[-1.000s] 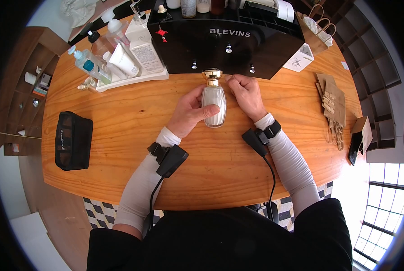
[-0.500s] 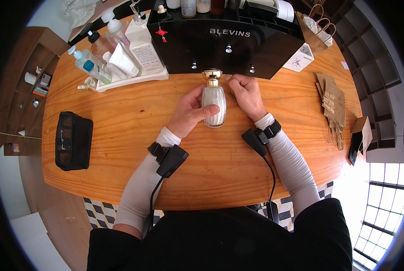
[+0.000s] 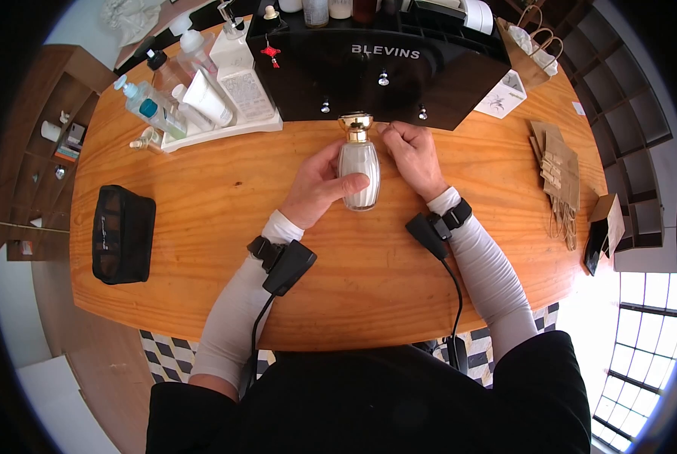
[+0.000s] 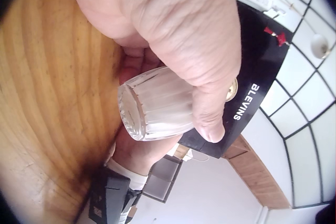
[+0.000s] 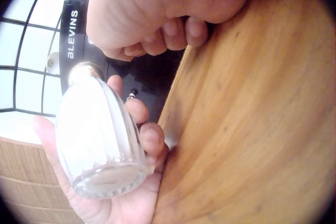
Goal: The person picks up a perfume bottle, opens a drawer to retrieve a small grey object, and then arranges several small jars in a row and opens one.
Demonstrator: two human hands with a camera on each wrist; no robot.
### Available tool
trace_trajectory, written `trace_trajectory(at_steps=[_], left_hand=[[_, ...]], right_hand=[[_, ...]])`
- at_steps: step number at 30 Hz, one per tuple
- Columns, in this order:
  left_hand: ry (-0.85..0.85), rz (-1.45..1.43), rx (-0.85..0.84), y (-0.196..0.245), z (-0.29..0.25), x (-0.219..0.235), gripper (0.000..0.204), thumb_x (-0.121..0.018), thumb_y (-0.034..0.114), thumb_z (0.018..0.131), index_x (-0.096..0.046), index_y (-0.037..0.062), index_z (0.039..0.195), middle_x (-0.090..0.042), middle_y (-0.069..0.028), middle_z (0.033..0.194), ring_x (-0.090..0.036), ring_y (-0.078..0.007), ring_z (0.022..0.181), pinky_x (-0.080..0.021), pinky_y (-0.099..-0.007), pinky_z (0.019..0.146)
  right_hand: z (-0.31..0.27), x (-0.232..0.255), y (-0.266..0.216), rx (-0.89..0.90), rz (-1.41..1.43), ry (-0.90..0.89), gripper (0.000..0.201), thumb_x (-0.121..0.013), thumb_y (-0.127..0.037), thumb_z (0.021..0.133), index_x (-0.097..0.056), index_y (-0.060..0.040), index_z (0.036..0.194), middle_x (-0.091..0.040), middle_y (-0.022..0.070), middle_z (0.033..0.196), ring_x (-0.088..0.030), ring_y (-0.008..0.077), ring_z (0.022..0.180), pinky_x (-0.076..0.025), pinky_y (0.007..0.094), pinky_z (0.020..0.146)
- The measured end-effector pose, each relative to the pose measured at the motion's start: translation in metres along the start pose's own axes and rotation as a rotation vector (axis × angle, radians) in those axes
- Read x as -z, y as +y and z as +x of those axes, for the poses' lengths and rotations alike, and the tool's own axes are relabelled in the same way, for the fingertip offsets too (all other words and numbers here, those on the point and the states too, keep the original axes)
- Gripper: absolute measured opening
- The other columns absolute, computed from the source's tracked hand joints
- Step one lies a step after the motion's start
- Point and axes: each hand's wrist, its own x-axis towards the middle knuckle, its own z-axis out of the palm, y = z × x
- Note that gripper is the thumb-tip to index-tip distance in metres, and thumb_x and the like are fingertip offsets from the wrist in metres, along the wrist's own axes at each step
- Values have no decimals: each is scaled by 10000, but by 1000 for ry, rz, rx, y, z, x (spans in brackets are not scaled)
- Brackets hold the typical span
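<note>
- Ribbed glass bottle [image 3: 359,178] with gold cap [image 3: 356,125]: in left hand [image 3: 312,188], over the wooden table [image 3: 338,303], cap toward the black BLEVINS box [image 3: 300,76]. Base visible in both wrist views.
- Left grip: holding bottle, thumb across front, fingers round far side.
- Right hand [image 3: 415,161]: just beside cap, fingers curled in, nothing seen in them.
- White tray [image 3: 266,126] of toiletries left of box.
- Black mesh pouch [image 3: 125,234] far left.
- Kraft paper bags [image 3: 559,166] far right.

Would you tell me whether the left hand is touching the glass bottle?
Touching: the left wrist view shows the left hand with its thumb on the glass bottle.
</note>
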Motion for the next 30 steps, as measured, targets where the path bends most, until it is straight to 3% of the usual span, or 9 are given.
trace_trajectory(at_steps=[4,6,9,16,20,30], left_hand=[[-3,38,-11,-1,0,1,567,-824,203,883,-549,14,1342,-643,-27,1121,-626,-123,1027,-539,-295,886],[-29,72,-2,-1,0,2,685,-814,235,891,-495,1,1449,-637,-37,1192,-612,-128,1079,-497,-301,962],[-8,46,-7,-1,1,0,571,-828,196,880,-548,16,1345,-646,-22,1110,-625,-122,1018,-535,-297,890],[-3,41,-18,0,2,0,593,-835,191,874,-540,9,1355,-647,-23,1119,-626,-119,1011,-538,-300,890],[-17,46,20,-1,-1,1,682,-827,194,872,-500,0,1439,-635,-31,1191,-611,-133,1087,-499,-302,964],[-16,99,-7,1,0,0,742,-835,221,868,-467,-5,1471,-622,-34,1203,-602,-134,1091,-494,-307,975]], right_hand=[[-1,0,-1,-14,5,3,329,-631,-187,969,-596,58,753,-432,43,570,-376,64,597,-377,320,521],[-1,1,-3,-7,-1,3,326,-631,-187,969,-599,59,757,-433,43,571,-378,63,598,-378,319,521],[-2,0,0,-7,-13,3,321,-631,-187,968,-606,60,765,-435,45,572,-383,62,599,-378,317,523],[0,1,3,-3,-18,3,296,-632,-183,967,-639,62,800,-461,44,577,-393,59,606,-386,314,530],[-2,1,3,-15,1,-16,284,-634,-179,965,-649,66,822,-470,45,580,-394,57,608,-390,312,533],[-1,0,4,0,-16,-4,313,-631,-187,969,-608,64,783,-457,130,581,-403,80,595,-406,342,532]])
